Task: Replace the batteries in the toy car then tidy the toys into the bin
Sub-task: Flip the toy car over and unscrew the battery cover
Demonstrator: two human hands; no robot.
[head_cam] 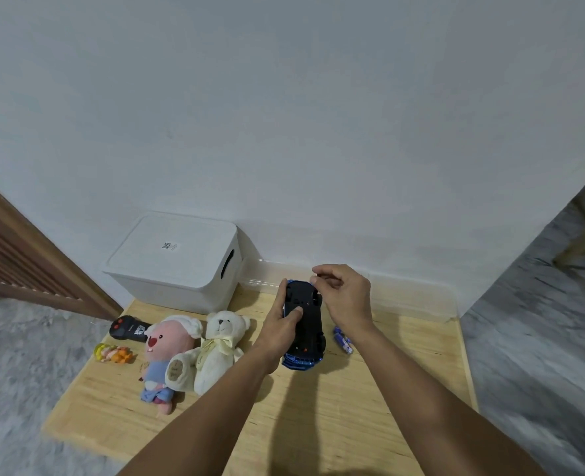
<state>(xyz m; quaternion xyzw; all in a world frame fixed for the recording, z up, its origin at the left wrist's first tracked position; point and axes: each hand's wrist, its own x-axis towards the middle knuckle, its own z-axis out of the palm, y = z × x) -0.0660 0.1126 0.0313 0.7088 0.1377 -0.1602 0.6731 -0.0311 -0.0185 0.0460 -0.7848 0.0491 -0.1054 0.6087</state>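
A blue toy car (pixel 305 333) is turned belly-up over the wooden table (pixel 370 389), its black underside facing me. My left hand (pixel 279 329) grips its left side, thumb pressed on the underside. My right hand (pixel 344 295) hovers at the car's far end with fingers curled, fingertips pinched by the car's edge; whether it holds anything I cannot tell. Blue batteries (pixel 343 340) lie on the table just right of the car. A white lidded bin (pixel 177 261) stands at the back left against the wall.
Left of the car lie a white teddy bear (pixel 217 350), a pink plush in blue clothes (pixel 165 359), a black remote control (pixel 128 328) and a small yellow-orange figure (pixel 114 353). A clear plastic sheet (pixel 414 300) lines the table's back. Grey floor surrounds the table.
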